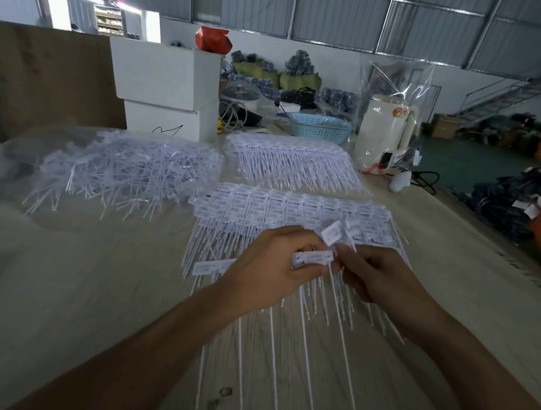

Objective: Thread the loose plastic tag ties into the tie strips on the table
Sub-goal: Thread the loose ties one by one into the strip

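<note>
Both hands meet above the near strip of ties (295, 214) on the wooden table (84, 285). Left hand (265, 268): fingers curled around a bundle of white tag heads (313, 258), whose long tails hang down toward the viewer. Right hand (375, 277): fingertips pinching a single tie (331, 233) just beside the bundle. A second finished strip (294, 160) lies farther back; the heap of loose ties (125, 168) sits to the left on clear plastic. Blue basket (320, 128) behind.
</note>
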Demonstrator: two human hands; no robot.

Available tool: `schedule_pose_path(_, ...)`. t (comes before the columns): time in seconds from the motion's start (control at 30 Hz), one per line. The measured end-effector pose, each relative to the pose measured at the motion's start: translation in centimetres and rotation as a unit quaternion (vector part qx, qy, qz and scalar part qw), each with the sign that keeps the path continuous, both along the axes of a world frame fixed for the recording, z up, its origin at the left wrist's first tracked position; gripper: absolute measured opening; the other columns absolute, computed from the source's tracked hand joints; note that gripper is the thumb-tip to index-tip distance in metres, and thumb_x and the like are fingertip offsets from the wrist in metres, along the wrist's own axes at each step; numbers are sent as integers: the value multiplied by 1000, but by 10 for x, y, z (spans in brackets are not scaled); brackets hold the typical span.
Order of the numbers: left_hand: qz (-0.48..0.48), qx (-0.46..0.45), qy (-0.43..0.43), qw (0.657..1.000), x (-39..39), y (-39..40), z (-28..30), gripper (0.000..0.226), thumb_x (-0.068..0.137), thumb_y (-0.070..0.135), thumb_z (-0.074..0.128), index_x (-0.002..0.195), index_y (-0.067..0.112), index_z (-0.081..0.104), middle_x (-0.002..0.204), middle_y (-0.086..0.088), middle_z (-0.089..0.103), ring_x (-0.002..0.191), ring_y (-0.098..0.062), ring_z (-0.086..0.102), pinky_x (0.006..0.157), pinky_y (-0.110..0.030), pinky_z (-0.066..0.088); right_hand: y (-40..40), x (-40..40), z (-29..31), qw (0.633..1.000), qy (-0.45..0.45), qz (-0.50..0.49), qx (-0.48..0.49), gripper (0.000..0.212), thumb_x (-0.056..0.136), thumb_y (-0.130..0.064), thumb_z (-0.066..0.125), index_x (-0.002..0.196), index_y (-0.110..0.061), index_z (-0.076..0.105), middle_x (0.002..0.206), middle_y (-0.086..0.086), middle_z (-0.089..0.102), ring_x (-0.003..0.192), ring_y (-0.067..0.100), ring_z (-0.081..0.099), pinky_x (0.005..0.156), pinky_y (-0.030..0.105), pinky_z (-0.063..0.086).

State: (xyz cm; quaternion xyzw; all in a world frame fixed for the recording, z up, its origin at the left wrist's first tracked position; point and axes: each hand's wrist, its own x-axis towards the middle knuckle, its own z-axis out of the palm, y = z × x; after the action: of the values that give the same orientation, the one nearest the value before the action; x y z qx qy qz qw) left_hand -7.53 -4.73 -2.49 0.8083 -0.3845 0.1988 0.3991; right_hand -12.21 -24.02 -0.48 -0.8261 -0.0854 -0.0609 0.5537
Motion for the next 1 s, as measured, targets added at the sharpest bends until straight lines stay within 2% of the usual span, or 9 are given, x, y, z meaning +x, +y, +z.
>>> schedule_pose_path(0.13,10,16,13,1000,-3,-2,1,33,80,33,81,103,19,62,87,8,65,79,-9,62,69,-36,52,4,-3,-2,999,19,40,-19,43,98,-38,57,76,-3,67,56,-2,46,50,9,36,48,19,28)
schedule_pose_path(0.23,-15,12,18,1000,-6,0,4,30,87,38,72,109,19,63,91,8,68,82,-10,65,69,-39,53,3,-2,-3,999,19,40,15,36,99,-37,58,70,-18,70,56,-4,41,49,9,33,48,21,26)
schedule_pose_path(0.37,8,45,12,999,-8,6,8,35,89,32,57,123,24,59,112,5,69,100,-18,65,84,-41,53,-4,3,-3,997,25,-3,67,51,90,-45,61,86,7,63,54,-6,33,48,10,26,47,26,22)
schedule_pose_path(0.43,40,77,-11,996,-10,6,8,43,89,29,57,132,26,54,122,3,67,107,-20,62,90,-38,50,-5,4,-2,995,27,-17,94,50,84,-50,62,81,0,65,54,-6,30,47,10,24,46,24,22)
schedule_pose_path(0.53,65,99,-33,992,-13,5,7,44,94,28,60,138,27,50,126,1,64,107,-20,61,86,-39,52,-7,4,-1,993,26,-28,110,46,86,-50,62,79,-4,69,54,-4,28,46,10,23,42,20,24)
schedule_pose_path(0.67,97,111,-127,981,-18,3,13,33,94,24,64,126,18,64,107,-2,69,95,-23,64,72,-40,55,-7,6,-4,996,27,-43,68,40,98,-40,57,79,-7,70,52,-4,37,45,10,26,42,21,24)
schedule_pose_path(0.8,157,231,-274,920,-24,-3,15,18,81,13,68,99,14,70,82,-1,64,75,-22,61,61,-33,47,-6,8,-7,998,42,-40,25,42,102,-38,51,85,-5,71,56,0,42,46,10,30,45,24,24)
schedule_pose_path(0.87,165,236,-270,919,-26,-7,15,18,78,13,70,95,16,68,80,0,63,73,-21,61,61,-33,44,-7,8,-7,998,44,-41,16,41,102,-38,51,85,-6,72,55,-3,43,45,8,31,45,23,25)
schedule_pose_path(1.0,168,179,-212,946,-21,-4,13,29,79,18,78,106,16,70,82,0,71,73,-22,66,61,-31,50,-8,7,-5,999,20,-31,34,36,100,-35,56,83,-5,70,56,0,38,46,10,30,45,22,25)
